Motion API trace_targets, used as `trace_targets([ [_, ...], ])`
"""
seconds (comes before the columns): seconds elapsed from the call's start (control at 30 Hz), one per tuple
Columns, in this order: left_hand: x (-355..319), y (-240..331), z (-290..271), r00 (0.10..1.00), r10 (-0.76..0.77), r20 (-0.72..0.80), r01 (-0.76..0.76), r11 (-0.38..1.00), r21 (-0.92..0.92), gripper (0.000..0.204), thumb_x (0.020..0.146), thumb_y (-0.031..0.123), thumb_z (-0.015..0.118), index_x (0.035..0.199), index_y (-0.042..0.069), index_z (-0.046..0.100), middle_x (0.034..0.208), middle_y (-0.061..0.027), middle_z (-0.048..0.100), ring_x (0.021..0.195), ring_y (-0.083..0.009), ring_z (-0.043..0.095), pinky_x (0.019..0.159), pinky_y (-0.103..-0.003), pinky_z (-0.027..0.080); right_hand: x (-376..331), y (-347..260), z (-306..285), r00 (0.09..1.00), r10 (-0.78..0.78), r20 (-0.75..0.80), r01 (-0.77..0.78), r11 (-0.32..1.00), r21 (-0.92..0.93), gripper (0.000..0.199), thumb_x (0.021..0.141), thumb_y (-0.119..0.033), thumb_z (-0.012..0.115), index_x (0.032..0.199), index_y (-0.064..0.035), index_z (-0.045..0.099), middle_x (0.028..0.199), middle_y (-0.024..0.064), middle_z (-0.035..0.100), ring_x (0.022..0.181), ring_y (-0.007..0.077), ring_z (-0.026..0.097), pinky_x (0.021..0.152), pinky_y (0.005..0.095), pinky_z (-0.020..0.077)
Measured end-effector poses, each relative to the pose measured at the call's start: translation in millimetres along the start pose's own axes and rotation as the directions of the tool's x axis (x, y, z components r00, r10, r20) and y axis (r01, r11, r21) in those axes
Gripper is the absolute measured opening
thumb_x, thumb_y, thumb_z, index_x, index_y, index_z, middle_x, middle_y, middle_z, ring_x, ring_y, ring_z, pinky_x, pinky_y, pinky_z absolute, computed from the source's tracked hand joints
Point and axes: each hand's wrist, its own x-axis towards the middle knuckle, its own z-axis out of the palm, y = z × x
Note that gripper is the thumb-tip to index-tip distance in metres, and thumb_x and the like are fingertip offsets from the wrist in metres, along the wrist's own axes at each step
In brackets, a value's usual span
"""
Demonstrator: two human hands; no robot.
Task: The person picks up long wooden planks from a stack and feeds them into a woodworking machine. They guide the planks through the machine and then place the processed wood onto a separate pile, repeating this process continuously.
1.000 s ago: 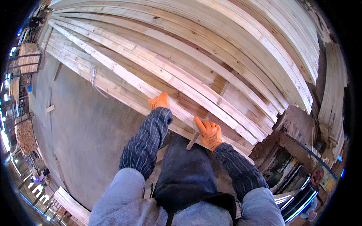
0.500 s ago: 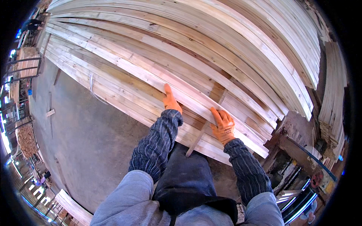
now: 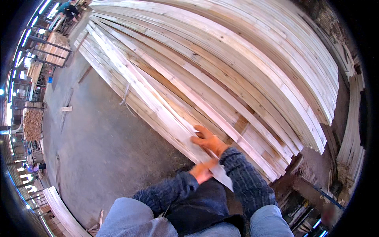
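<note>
Both my hands wear orange gloves and hold one long pale wooden plank (image 3: 169,116), which is blurred by motion. My left hand (image 3: 202,170) is closed on the plank near its close end. Just beyond it, my right hand (image 3: 211,141) grips the plank's right edge, fingers and thumb bent about it. The plank lies slanted over a layer of flat boards (image 3: 104,81), its near end sticking out toward my apron. A separate pinkish board (image 3: 213,114) lies to the right of it, untouched.
Wide stacks of long boards (image 3: 252,51) fill the far and right side. A loose strap (image 3: 126,96) hangs at the left edge of the boards. On the concrete floor (image 3: 98,138) lies a small wood block (image 3: 66,108). Far left, a person (image 3: 69,11) stands near timber racks.
The plank has swung left and toward me, away from the pinkish board. My left hand has moved nearer to me and right; my right hand has moved left. The view has shifted.
</note>
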Motion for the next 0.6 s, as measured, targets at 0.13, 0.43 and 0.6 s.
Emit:
trace_targets([
  [0.13, -27, 3, 65, 0.942, 0.203, 0.267, -0.212, 0.977, 0.002, 0.038, 0.100, 0.021, 0.069, 0.134, 0.007, 0.062, 0.129, -0.0146, 0.068, 0.122, -0.0309, 0.064, 0.106, -0.043, 0.051, 0, -44, 16, 0.989, 0.030, 0.145, 0.017, 0.951, -0.309, 0.118, 0.074, -0.053, 0.086, 0.164, -0.0018, 0.030, 0.149, 0.0329, 0.056, 0.135, 0.0403, 0.059, 0.115, 0.0418, 0.0448],
  [0.43, -35, 121, -107, 0.975, 0.003, 0.221, 0.028, 0.990, -0.137, 0.041, 0.096, 0.024, 0.075, 0.129, 0.001, 0.066, 0.122, -0.0213, 0.071, 0.112, -0.0301, 0.072, 0.097, -0.043, 0.057, -196, 20, -10, 0.959, 0.142, -0.245, -0.275, 0.673, -0.687, 0.100, 0.081, -0.037, 0.085, 0.163, -0.0176, 0.031, 0.142, 0.0255, 0.062, 0.131, 0.0412, 0.062, 0.107, 0.0495, 0.0511],
  [0.6, -12, 105, -219, 0.908, 0.419, -0.009, -0.269, 0.598, 0.755, 0.078, 0.078, 0.031, 0.082, 0.149, 0.013, 0.056, 0.155, -0.0178, 0.051, 0.142, -0.0376, 0.051, 0.121, -0.053, 0.039, -350, 70, -34, 0.895, 0.040, -0.444, -0.397, 0.524, -0.753, 0.099, 0.072, -0.030, 0.089, 0.158, -0.0226, 0.040, 0.137, 0.0174, 0.065, 0.125, 0.0383, 0.064, 0.107, 0.0497, 0.0499],
])
